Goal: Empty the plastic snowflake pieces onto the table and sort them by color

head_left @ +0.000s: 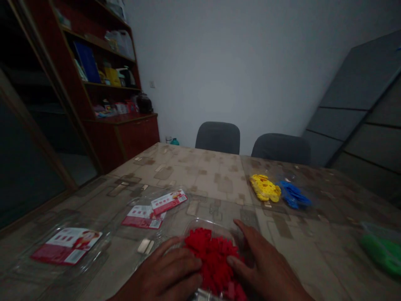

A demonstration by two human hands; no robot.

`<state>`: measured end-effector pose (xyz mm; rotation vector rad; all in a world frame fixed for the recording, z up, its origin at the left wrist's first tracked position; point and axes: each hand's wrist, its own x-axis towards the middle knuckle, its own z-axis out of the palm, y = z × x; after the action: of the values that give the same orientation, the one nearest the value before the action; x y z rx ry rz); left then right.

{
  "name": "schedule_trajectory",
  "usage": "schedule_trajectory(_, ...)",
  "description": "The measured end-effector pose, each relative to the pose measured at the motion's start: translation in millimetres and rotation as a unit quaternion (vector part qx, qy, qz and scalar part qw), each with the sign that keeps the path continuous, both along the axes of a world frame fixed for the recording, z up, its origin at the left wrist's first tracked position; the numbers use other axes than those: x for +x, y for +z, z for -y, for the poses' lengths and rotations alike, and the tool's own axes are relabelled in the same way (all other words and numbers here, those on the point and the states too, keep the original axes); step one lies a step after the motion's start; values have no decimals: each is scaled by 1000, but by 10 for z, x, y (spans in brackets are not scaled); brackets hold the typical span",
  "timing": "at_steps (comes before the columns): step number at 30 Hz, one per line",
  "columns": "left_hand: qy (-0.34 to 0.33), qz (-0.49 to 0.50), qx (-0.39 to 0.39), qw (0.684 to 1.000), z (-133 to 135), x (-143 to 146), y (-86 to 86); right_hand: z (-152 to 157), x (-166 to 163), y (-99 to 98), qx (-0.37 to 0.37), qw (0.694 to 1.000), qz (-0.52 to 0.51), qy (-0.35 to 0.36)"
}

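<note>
Heaped in a clear plastic container [192, 222] at the front of the table are small red foam-like pieces [216, 261]. My left hand [171, 271] lies over the container's left side, its fingers stretched out flat and the tips touching the red pieces. On the opposite side, my right hand [265, 263] holds the container around its right wall. Its thumb rests on the red pieces, and its index finger extends along the outside. The other right fingers are hidden. Both wrists reach in from the lower edge of the view.
Clear packages with red-and-white labels [67, 246] lie left on the patterned table [216, 179]. Bags of yellow pieces [265, 188] and blue pieces [294, 195] lie back right. A green bag [382, 251] sits at far right. Grey chairs [217, 137] stand behind the table.
</note>
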<state>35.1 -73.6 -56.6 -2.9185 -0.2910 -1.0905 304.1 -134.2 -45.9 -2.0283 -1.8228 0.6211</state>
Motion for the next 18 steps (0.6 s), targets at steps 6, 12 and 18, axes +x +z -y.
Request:
schedule_trajectory(6,35,-68,-37,996,-27,-118,-58,-176,-183,21,6,999,46,-11)
schedule_trajectory(12,-12,65,-4,998,-80,-3,-363,-86,156,-188,22,1000,-1,1)
schedule_trajectory(18,-6,70,-47,996,-45,-84,-326,-72,196,-215,61,995,-70,31)
